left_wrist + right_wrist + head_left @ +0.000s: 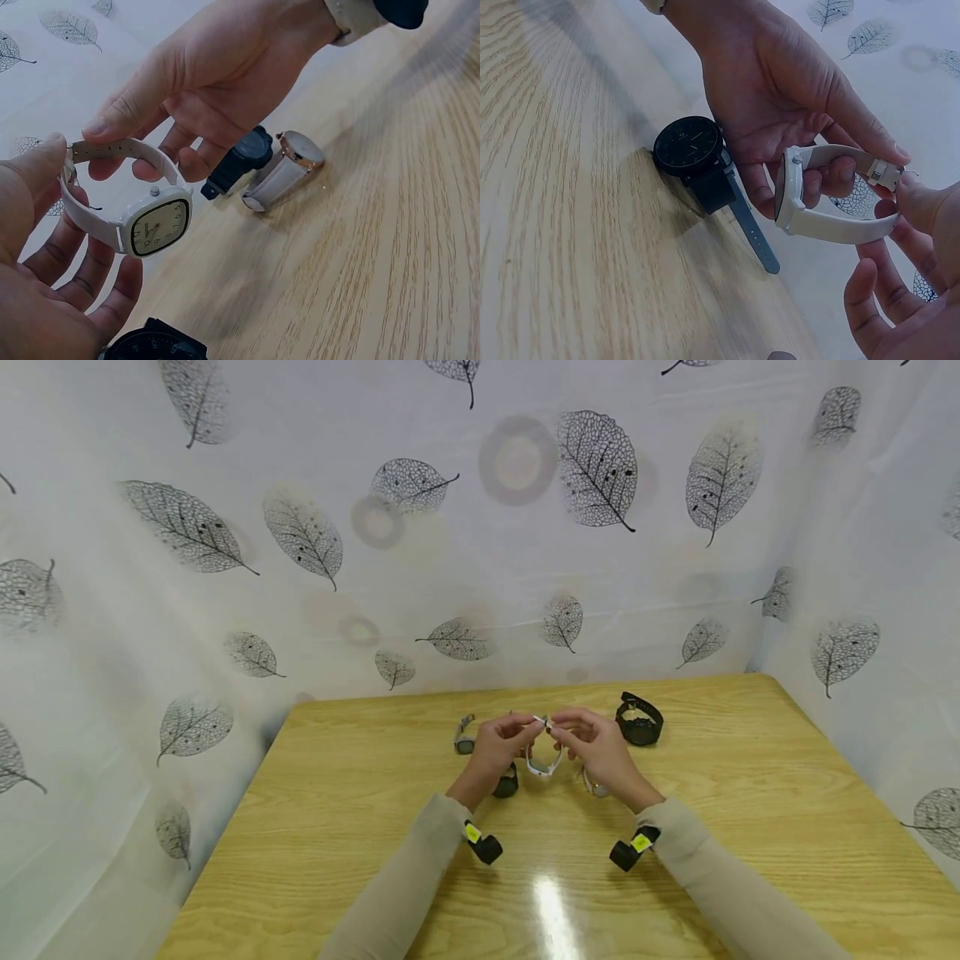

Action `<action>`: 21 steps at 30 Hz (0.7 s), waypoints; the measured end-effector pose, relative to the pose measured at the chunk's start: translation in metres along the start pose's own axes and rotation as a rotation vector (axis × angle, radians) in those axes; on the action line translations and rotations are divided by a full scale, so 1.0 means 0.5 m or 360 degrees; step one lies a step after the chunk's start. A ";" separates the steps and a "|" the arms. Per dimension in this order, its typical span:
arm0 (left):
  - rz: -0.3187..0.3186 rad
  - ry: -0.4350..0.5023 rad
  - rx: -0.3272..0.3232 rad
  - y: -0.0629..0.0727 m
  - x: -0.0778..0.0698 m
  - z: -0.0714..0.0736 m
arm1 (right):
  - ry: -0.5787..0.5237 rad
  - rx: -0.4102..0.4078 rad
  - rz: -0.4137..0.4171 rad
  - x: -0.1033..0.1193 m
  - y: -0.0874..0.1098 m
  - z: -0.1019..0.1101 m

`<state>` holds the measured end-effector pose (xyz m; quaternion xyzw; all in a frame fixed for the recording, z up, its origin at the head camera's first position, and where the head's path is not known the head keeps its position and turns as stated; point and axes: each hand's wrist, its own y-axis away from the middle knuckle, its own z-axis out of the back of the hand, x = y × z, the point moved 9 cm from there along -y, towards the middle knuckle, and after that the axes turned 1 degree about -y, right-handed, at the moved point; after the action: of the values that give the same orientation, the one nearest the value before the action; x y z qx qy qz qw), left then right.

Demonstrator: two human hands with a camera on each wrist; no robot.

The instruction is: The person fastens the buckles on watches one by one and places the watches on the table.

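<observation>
In the head view, a white wristwatch (543, 768) hangs upright between both hands above the table, its strap ends brought together at the top. My left hand (497, 745) pinches one strap end between thumb and fingers; my right hand (597, 747) pinches the other. The left wrist view shows the watch's squarish dial (160, 226) with a dark rim and a crown on its side. In the right wrist view, the metal buckle (886, 174) sits between the two thumbs. Whether the strap is fastened cannot be told.
A dark round-faced watch (506, 782) lies beside the left wrist. A rose-gold watch with a pale strap (300, 150) lies near the right hand. Farther back are a grey-strapped watch (465, 745) at left and a large black watch (640, 729) at right, on the wooden table (337, 827).
</observation>
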<state>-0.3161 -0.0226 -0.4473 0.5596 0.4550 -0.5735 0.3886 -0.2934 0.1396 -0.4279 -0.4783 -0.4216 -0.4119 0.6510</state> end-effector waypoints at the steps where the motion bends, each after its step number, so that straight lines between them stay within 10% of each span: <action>1: 0.0003 -0.0001 -0.0003 0.000 0.000 0.000 | 0.0001 0.0000 0.0000 -0.001 0.000 0.000; 21: 0.0056 0.0046 -0.0200 0.003 -0.002 0.028 | -0.0164 0.0067 -0.0003 -0.022 0.016 -0.030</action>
<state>-0.3188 -0.0362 -0.4471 0.5503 0.4858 -0.5286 0.4264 -0.2869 0.1284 -0.4430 -0.4846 -0.4636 -0.3785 0.6379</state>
